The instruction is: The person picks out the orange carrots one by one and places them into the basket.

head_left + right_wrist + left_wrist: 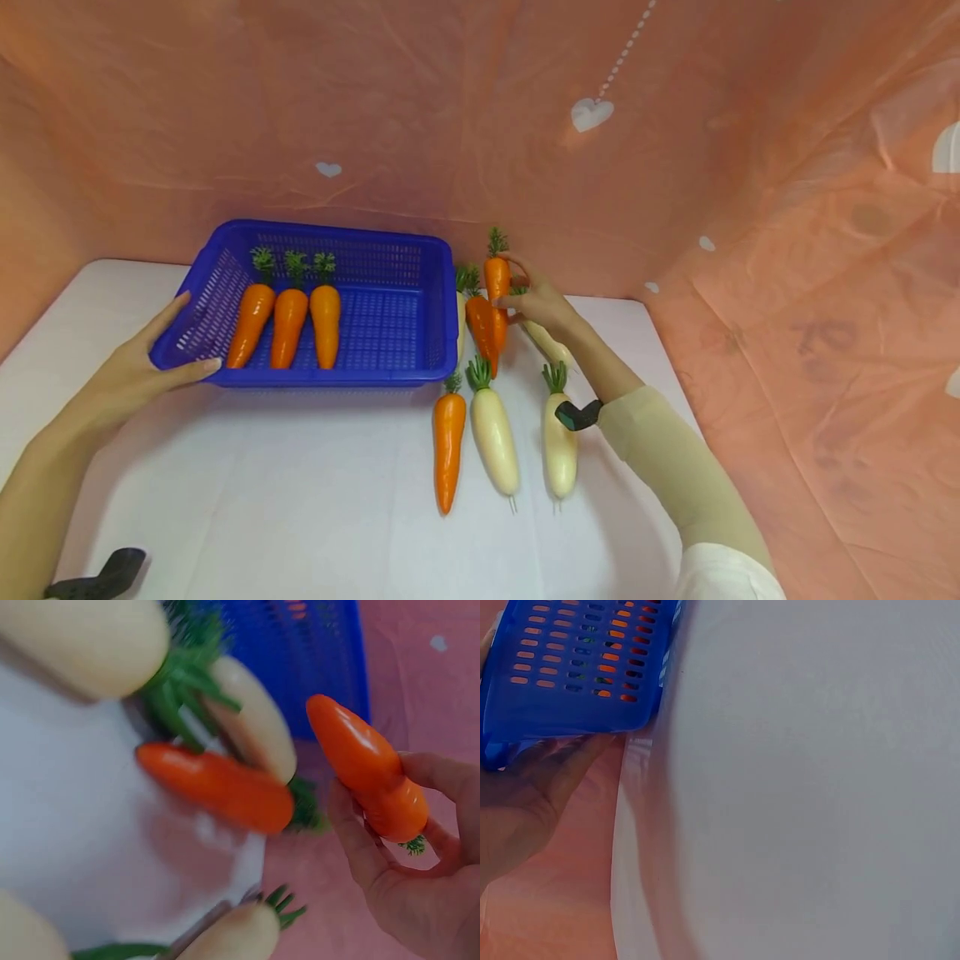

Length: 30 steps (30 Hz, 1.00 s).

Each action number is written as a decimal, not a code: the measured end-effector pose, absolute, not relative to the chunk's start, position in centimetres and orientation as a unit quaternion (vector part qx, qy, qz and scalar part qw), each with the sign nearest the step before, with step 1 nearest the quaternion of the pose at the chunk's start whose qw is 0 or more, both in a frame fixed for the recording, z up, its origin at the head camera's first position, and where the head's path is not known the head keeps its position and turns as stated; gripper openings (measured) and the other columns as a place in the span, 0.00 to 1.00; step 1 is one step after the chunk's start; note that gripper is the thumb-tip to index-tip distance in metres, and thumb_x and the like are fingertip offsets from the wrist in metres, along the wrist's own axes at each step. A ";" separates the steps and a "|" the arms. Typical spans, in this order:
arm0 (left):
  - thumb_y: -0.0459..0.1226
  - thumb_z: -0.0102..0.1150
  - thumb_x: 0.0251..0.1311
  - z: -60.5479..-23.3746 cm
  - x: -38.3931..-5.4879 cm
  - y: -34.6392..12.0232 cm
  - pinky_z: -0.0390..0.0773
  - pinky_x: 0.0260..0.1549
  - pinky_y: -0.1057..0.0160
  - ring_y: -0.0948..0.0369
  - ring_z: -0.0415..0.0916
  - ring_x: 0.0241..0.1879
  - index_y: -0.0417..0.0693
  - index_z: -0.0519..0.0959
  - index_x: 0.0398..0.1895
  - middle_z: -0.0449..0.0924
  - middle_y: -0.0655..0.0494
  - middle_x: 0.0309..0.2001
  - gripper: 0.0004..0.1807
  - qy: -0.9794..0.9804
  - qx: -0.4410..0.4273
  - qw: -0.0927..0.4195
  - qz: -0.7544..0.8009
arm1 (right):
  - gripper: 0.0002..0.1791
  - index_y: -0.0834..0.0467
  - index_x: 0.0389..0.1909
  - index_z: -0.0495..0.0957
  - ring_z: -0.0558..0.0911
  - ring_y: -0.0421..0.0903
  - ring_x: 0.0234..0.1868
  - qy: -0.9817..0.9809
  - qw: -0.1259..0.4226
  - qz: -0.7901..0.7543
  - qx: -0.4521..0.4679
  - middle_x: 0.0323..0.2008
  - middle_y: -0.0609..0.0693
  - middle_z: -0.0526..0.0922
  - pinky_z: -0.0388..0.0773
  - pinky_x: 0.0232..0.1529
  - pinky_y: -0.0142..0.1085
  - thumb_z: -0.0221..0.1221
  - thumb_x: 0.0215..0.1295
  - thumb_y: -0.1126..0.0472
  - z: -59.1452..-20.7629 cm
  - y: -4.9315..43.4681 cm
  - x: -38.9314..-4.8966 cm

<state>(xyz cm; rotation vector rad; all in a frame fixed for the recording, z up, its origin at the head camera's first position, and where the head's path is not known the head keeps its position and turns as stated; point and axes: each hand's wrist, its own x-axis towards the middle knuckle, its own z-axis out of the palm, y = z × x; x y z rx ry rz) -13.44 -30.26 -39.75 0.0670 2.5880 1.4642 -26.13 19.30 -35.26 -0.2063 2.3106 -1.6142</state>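
Observation:
My left hand (131, 371) grips the left end of a blue plastic basket (390, 377), thumb over the front rim. In the left wrist view, its fingers go under the end of the perforated basket (566, 712). Three carrots (288, 327) lie side by side inside, leafy tops toward the back. Just right of the basket, my right hand (546, 307) holds another carrot (497, 279) between thumb and fingers. The right wrist view shows this carrot (364, 754) raised above the table, tip pointing away from the palm. Below it lies another carrot (480, 321), partly covered.
Two white radishes (495, 442) and a carrot (448, 454) lie in front on the white table (300, 500). Another radish (551, 343) lies by my right wrist, and one (461, 321) is partly hidden beside the basket. An orange cloth (375, 108) hangs behind.

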 end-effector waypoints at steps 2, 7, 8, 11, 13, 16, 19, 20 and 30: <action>0.45 0.59 0.68 -39.7 -13.4 -30.4 0.30 0.63 0.24 0.30 0.22 0.73 0.68 0.28 0.79 0.23 0.38 0.78 0.53 0.867 0.021 0.084 0.490 | 0.43 0.43 0.75 0.59 0.81 0.60 0.52 0.801 0.154 -0.572 -0.083 0.64 0.64 0.67 0.86 0.41 0.50 0.62 0.62 0.72 -34.8 18.5 -26.1; 0.47 0.59 0.68 -39.7 -13.4 -30.4 0.31 0.63 0.24 0.31 0.22 0.73 0.73 0.26 0.77 0.23 0.39 0.78 0.53 0.870 0.012 0.084 0.485 | 0.42 0.43 0.74 0.61 0.82 0.58 0.48 0.794 0.161 -0.575 -0.114 0.60 0.62 0.71 0.85 0.41 0.51 0.64 0.61 0.70 -33.9 16.2 -26.2; 0.47 0.59 0.68 -39.7 -13.4 -30.3 0.31 0.63 0.24 0.32 0.22 0.73 0.75 0.26 0.77 0.23 0.39 0.78 0.53 0.870 0.011 0.085 0.486 | 0.42 0.43 0.74 0.62 0.82 0.56 0.48 0.794 0.162 -0.573 -0.119 0.60 0.61 0.72 0.85 0.41 0.51 0.64 0.61 0.69 -33.7 15.7 -26.3; 0.46 0.59 0.67 -39.7 -13.5 -30.1 0.30 0.63 0.24 0.32 0.21 0.73 0.77 0.26 0.76 0.23 0.40 0.78 0.54 0.866 0.012 0.081 0.494 | 0.41 0.42 0.73 0.63 0.83 0.55 0.47 0.791 0.169 -0.573 -0.131 0.60 0.59 0.73 0.86 0.40 0.50 0.65 0.61 0.68 -33.4 14.2 -26.4; 0.46 0.60 0.67 -39.8 -13.5 -30.1 0.29 0.63 0.24 0.31 0.21 0.73 0.77 0.26 0.76 0.23 0.39 0.78 0.54 0.864 0.011 0.080 0.497 | 0.40 0.42 0.73 0.63 0.83 0.54 0.47 0.793 0.172 -0.567 -0.140 0.60 0.59 0.73 0.86 0.39 0.48 0.65 0.62 0.67 -33.2 13.3 -26.3; 0.45 0.60 0.67 -39.9 -13.5 -30.1 0.29 0.63 0.24 0.31 0.21 0.73 0.74 0.27 0.77 0.23 0.38 0.77 0.54 0.864 0.010 0.075 0.497 | 0.40 0.41 0.72 0.64 0.83 0.56 0.46 0.793 0.183 -0.563 -0.147 0.59 0.61 0.72 0.86 0.39 0.47 0.65 0.62 0.67 -33.2 11.9 -26.4; 0.45 0.60 0.68 -40.0 -13.5 -30.2 0.28 0.63 0.25 0.32 0.21 0.73 0.74 0.27 0.77 0.23 0.39 0.78 0.54 0.863 0.009 0.074 0.499 | 0.40 0.42 0.73 0.63 0.83 0.57 0.45 0.792 0.193 -0.559 -0.151 0.56 0.64 0.72 0.86 0.39 0.46 0.66 0.63 0.66 -33.4 10.5 -26.7; 0.44 0.60 0.68 -40.0 -13.5 -30.2 0.28 0.63 0.25 0.32 0.21 0.73 0.74 0.27 0.77 0.23 0.39 0.77 0.54 0.863 0.009 0.073 0.500 | 0.40 0.42 0.73 0.63 0.83 0.57 0.45 0.792 0.198 -0.558 -0.148 0.56 0.64 0.72 0.86 0.39 0.46 0.66 0.63 0.65 -33.4 10.0 -26.8; 0.44 0.60 0.67 -40.0 -13.3 -30.2 0.26 0.65 0.27 0.34 0.20 0.74 0.75 0.28 0.77 0.23 0.41 0.78 0.54 0.858 0.010 0.071 0.508 | 0.40 0.44 0.74 0.61 0.83 0.57 0.43 0.776 0.242 -0.566 -0.138 0.50 0.64 0.74 0.85 0.41 0.53 0.64 0.64 0.68 -34.8 6.0 -27.4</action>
